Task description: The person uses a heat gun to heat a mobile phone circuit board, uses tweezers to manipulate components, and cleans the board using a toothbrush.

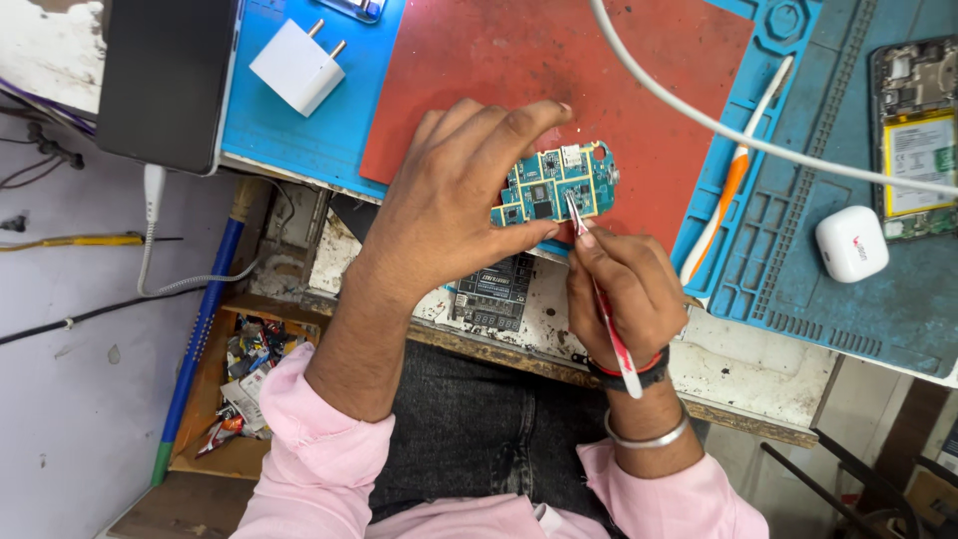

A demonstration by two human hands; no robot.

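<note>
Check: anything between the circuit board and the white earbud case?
Head view: an orange-and-white toothbrush lies between the circuit board and the earbud case, on the blue mat. A white cable also crosses that stretch.

A phone repair workshop: blue repair mat (878, 299), opened phone (913, 135), tweezers (599, 289), circuit board (554, 187).

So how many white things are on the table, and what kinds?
White square plug charger: 1
White rounded earbud case: 1
White cable across the mats: 1
White-and-orange toothbrush: 1
Total: 4
</note>
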